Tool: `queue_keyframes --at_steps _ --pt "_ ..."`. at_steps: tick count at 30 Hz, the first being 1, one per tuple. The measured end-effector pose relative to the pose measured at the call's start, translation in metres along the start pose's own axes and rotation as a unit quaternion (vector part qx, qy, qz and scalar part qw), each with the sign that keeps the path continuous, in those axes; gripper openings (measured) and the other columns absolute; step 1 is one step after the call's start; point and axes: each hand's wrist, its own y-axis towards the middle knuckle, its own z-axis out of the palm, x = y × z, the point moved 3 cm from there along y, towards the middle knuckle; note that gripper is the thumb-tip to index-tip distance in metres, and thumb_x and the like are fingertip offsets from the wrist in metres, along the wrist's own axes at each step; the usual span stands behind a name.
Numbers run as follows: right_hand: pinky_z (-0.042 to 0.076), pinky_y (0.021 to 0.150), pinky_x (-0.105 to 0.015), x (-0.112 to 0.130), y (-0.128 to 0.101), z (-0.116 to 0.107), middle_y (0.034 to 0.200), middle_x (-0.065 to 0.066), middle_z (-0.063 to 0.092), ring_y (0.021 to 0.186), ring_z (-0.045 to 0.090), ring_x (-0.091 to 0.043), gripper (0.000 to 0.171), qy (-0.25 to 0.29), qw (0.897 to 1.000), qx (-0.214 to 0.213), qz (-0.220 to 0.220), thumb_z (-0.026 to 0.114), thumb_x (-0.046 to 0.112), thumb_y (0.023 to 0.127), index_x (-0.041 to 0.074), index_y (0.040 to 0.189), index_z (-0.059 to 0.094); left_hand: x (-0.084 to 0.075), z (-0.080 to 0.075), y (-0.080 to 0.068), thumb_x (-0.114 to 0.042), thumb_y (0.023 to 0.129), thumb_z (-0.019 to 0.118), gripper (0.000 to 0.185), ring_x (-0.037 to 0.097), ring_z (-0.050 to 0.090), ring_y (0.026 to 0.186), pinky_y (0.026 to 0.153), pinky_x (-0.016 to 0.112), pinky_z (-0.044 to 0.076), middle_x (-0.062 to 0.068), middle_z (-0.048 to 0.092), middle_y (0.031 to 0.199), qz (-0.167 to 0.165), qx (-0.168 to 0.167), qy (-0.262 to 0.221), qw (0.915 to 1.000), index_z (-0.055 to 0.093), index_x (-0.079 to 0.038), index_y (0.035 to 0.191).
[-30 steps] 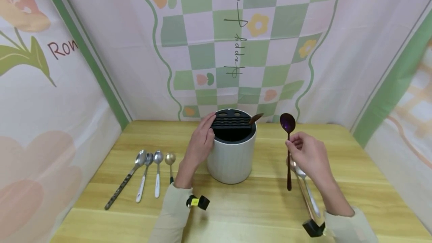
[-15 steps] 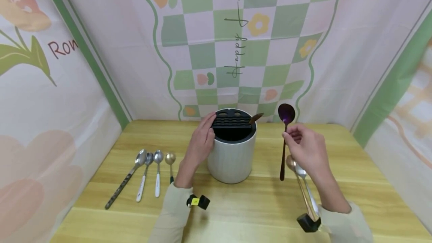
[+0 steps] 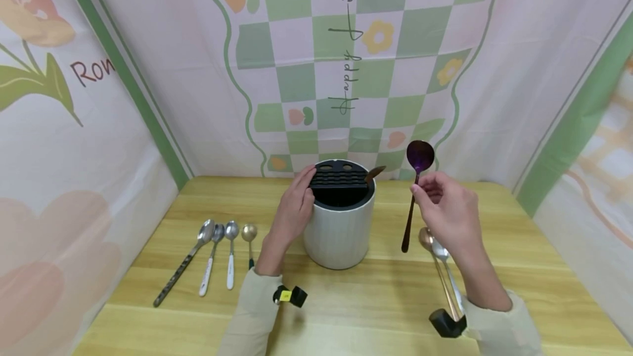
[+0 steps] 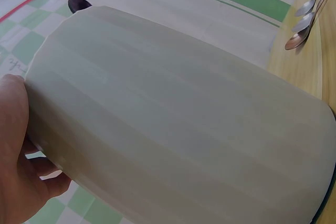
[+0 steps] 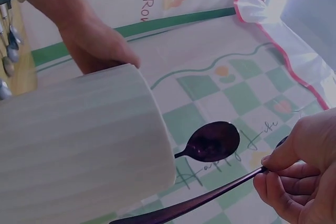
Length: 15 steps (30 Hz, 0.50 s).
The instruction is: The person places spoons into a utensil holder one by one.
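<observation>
A white ribbed utensil holder [image 3: 339, 232] with a black slotted insert [image 3: 340, 179] stands mid-table. My left hand [image 3: 303, 188] grips its left rim; the left wrist view is filled by the holder wall [image 4: 184, 119], with my palm [image 4: 16, 156] against it. A brown spoon bowl [image 3: 374, 173] sticks out of the holder's right side. To the right of the holder my right hand [image 3: 420, 194] pinches a dark purple spoon [image 3: 419, 156] by its handle, bowl up and handle tip slanting down-left, off the table. The right wrist view shows the pinched handle [image 5: 210, 199] beside the holder [image 5: 79, 140].
Several spoons [image 3: 231, 231] lie in a row on the wooden table [image 3: 346, 301] left of the holder. Two more spoons [image 3: 442, 251] lie under my right forearm. Printed cloth walls close in the back and both sides.
My right hand has raised the purple spoon and carried it slightly left toward the holder, its handle tip swinging left. The left hand and holder have not moved.
</observation>
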Motion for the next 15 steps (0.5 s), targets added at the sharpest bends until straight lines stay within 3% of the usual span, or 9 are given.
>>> queue_keyframes --at_steps 2,15 --pt "0.046 0.065 0.0 0.004 0.001 -0.001 0.087 -0.019 0.072 0.07 0.051 0.016 0.013 0.006 1.0 -0.011 -0.008 0.068 0.007 0.091 -0.005 0.095 0.066 0.0 0.0 0.0 -0.014 0.099 0.033 0.052 0.026 0.041 0.145 0.121 0.042 0.035 0.012 0.043 0.156 0.0 -0.001 0.0 1.0 0.044 0.0 0.148" --pt "0.046 0.067 0.002 0.023 0.005 -0.007 0.083 -0.019 0.071 0.069 0.051 0.019 0.009 0.036 0.997 -0.06 -0.043 0.07 0.002 0.089 -0.007 0.091 0.066 0.002 0.0 0.0 -0.013 0.1 0.033 0.051 0.027 0.041 0.145 0.12 0.043 0.035 0.011 0.043 0.156 0.002 0.002 0.003 1.0 0.044 0.0 0.148"
